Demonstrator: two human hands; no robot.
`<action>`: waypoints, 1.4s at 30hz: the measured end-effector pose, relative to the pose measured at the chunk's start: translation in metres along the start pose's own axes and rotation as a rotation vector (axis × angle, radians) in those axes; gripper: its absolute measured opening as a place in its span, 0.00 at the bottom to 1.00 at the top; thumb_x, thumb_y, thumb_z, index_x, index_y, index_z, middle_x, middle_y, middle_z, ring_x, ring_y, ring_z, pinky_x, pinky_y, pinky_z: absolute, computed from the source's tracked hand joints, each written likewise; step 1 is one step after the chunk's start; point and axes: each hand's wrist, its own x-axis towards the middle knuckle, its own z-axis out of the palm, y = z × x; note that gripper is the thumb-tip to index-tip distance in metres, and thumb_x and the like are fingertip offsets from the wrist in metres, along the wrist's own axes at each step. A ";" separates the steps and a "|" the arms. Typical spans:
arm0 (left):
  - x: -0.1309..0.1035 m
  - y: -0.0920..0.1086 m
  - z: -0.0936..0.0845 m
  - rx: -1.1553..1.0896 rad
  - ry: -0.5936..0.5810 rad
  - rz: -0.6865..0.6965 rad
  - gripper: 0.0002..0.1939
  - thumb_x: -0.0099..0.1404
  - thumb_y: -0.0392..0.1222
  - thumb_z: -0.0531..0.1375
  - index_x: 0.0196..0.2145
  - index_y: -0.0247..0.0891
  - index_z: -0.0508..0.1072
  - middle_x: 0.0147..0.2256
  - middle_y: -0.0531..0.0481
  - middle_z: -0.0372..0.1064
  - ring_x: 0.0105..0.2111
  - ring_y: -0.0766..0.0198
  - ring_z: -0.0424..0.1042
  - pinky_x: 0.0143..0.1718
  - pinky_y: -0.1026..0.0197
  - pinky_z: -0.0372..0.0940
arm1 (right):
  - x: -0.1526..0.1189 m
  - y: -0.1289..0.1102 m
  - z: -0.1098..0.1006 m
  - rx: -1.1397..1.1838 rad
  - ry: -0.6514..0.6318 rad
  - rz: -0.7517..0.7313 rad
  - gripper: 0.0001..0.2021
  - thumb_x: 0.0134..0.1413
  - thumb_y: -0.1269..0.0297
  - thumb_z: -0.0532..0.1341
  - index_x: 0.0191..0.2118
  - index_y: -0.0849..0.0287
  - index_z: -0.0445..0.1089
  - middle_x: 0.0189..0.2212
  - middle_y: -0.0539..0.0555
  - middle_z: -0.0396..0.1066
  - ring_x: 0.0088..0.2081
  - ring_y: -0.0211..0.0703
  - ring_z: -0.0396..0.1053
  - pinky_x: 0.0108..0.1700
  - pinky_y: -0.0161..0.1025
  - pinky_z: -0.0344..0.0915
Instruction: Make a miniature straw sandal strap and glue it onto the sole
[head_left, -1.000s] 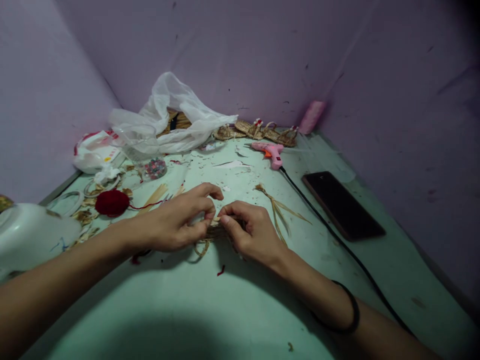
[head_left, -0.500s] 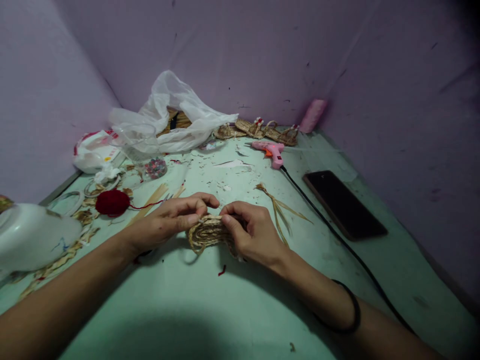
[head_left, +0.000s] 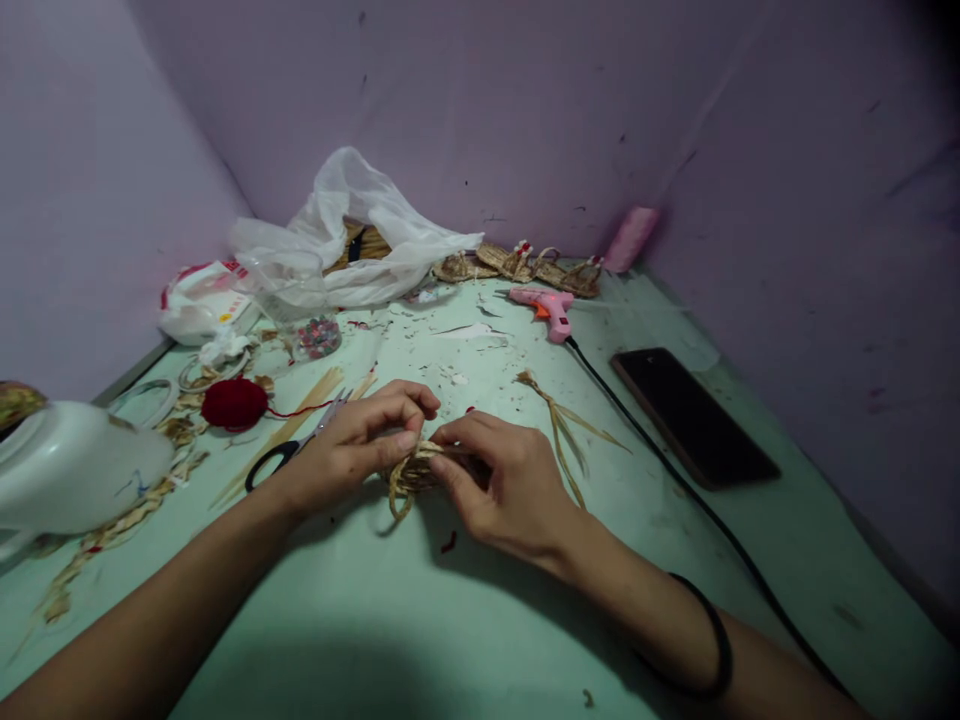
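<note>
Between my hands is a coiled braid of dried straw-like fibre, with a loop hanging at its left end. My left hand pinches its upper left edge between thumb and fingers. My right hand grips the right side, covering most of the braid. Beside my left wrist lie black-handled scissors, partly hidden by that hand. A ball of red yarn sits farther left, its strand running toward the scissors. Right of my right hand is a small knotted bundle of dried strips.
A pink glue gun lies behind, its black cord running to the front right past a phone. At left are a white jug-like vessel and a clear cup of beads. Woven slippers and a plastic bag stand along the wall.
My right hand has shifted left over the braid, covering more of it, and the braid has turned. The view has moved slightly, and the scissors now show more.
</note>
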 end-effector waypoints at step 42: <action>-0.014 -0.015 0.017 1.073 0.530 0.833 0.09 0.52 0.30 0.57 0.31 0.40 0.70 0.30 0.47 0.72 0.32 0.61 0.70 0.34 0.58 0.67 | 0.004 0.006 0.008 0.318 0.053 0.399 0.07 0.47 0.64 0.58 0.29 0.61 0.72 0.24 0.53 0.73 0.26 0.39 0.69 0.28 0.35 0.65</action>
